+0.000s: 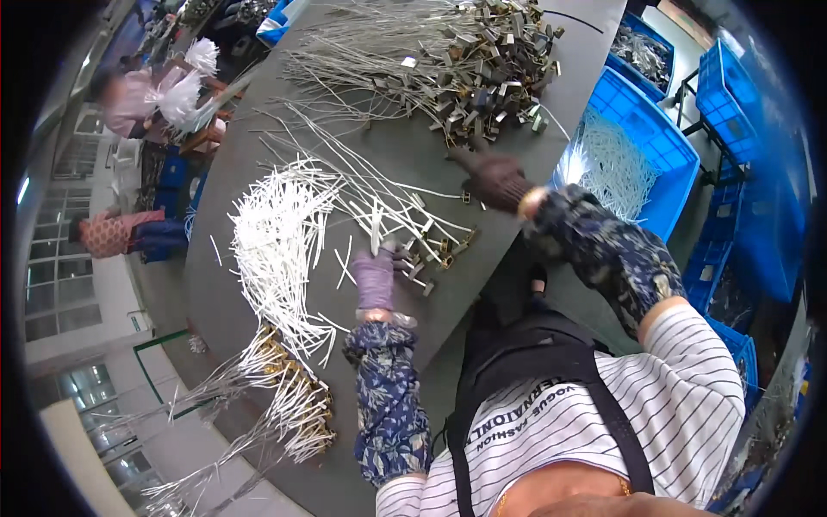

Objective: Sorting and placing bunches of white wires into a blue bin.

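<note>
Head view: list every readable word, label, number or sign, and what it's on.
Striped white shirt: dark printed lettering on the chest, large enough to read; wording not copied here.
Small green sign on the far wall: too small to read.
Pale tag on a blue crate at right: too small to read.

We can find printed words on the white striped shirt (680,366) of the person: dark capital letters (527,415), set in two lines on the chest, the second line larger than the first. The lines run slanted across the cloth, near the black apron (534,349). On a blue crate (699,293) at the right we notice a small pale label (707,273), and on the far wall a little green sign (135,322); these are both too small for us to read.
</note>
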{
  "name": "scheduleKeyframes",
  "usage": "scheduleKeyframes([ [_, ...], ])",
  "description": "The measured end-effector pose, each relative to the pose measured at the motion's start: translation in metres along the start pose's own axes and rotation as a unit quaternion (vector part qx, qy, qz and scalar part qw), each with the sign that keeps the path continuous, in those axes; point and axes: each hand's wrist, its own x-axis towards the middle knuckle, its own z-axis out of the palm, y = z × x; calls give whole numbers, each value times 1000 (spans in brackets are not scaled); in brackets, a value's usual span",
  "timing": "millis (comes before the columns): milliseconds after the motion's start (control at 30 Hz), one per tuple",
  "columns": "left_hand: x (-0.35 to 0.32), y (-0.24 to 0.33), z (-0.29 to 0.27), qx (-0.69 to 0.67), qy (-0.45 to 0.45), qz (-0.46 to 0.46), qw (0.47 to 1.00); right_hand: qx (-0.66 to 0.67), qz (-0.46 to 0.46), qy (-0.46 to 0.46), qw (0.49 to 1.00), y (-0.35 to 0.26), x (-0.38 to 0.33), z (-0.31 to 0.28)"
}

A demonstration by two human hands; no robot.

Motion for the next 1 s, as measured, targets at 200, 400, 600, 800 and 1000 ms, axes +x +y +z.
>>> scheduleKeyframes([
  [200,-25,13,21,-54,-24,-27,998,187,-65,-37,980,-1,20,-6],
  [400,-21,38,103,-239,-143,-51,959,520,-74,-60,849,-39,-76,-50],
  [600,-12,4,157,-430,-230,-158,858,602,223,-4,767,-30,-214,-81],
  [800,22,-27,167,-387,-70,-64,917,386,482,-37,786,45,-354,-46],
  [1000,42,67,109,-367,-50,117,921,377,555,-126,731,71,-421,-50],
])
